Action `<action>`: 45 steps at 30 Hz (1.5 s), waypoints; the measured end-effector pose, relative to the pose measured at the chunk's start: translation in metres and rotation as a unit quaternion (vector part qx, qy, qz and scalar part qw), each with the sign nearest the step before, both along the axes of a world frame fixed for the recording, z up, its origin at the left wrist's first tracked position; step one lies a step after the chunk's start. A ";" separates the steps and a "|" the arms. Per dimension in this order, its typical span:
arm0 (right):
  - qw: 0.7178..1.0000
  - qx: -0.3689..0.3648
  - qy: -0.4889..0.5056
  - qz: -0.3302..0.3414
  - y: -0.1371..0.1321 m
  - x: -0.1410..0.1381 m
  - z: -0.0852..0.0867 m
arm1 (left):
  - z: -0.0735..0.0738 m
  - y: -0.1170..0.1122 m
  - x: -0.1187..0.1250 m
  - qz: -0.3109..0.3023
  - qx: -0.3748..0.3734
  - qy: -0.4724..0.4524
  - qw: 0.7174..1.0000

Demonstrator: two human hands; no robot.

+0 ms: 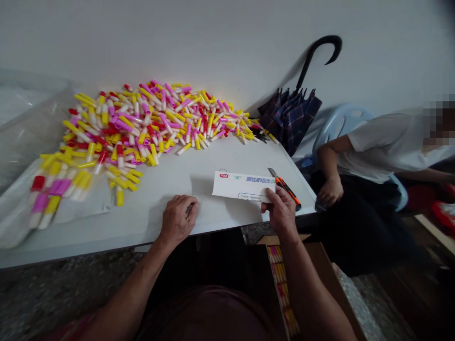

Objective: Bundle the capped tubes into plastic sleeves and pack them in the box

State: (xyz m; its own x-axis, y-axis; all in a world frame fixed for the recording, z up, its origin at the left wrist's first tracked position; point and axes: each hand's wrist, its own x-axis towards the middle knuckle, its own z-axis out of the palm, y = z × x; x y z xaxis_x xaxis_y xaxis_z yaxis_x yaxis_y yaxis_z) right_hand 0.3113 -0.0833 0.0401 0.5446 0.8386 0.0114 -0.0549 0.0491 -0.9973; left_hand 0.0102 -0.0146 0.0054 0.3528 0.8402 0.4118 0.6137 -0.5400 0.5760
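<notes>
While a printed white card is pinched by the right hand over the table, the left hand is kinda curled near the edge (can't be told if anything's held). An orange cutter is seen beside the card, and loads of colorful tubes are piled farther back.

All the legible print stands on the white card. Along its upper edge runs a bluish line of large Chinese characters – 黑娃 at the start, the rest too blurred to be sure of. At the card's upper left sits 1 red label with white characters, unreadable. Small print near the card's lower edge – it seems to open with 产品 – blurs out.
</notes>
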 end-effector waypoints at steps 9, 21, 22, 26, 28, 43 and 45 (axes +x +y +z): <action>1.000 0.009 -0.014 0.020 -0.020 -0.013 -0.003 | 0.003 -0.004 0.002 0.005 0.019 0.002 1.000; 0.996 -0.033 -0.052 0.066 -0.028 -0.014 0.001 | 0.002 -0.004 0.003 0.009 0.023 -0.001 1.000; 0.996 -0.035 -0.055 0.068 -0.027 -0.014 0.002 | 0.002 -0.004 0.003 0.009 0.022 -0.002 1.000; 0.994 -0.046 -0.073 0.072 -0.025 -0.014 0.006 | 0.003 -0.004 0.002 0.005 0.021 -0.001 1.000; 0.993 -0.048 -0.076 0.078 -0.024 -0.014 0.008 | 0.001 -0.004 0.002 0.006 0.026 0.002 1.000; 0.987 -0.053 -0.091 0.125 -0.015 -0.013 0.021 | 0.002 -0.005 0.003 0.006 0.025 0.011 1.000; 0.985 -0.059 -0.089 0.138 -0.011 -0.013 0.020 | 0.001 -0.006 0.003 0.006 0.029 0.011 0.999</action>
State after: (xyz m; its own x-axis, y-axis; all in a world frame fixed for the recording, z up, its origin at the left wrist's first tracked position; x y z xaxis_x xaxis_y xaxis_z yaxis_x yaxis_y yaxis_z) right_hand 0.2984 -0.0938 0.0605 0.2934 0.9558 -0.0213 0.1265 -0.0609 -0.9901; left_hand 0.0130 -0.0202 0.0062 0.3521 0.8193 0.4525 0.6335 -0.5645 0.5292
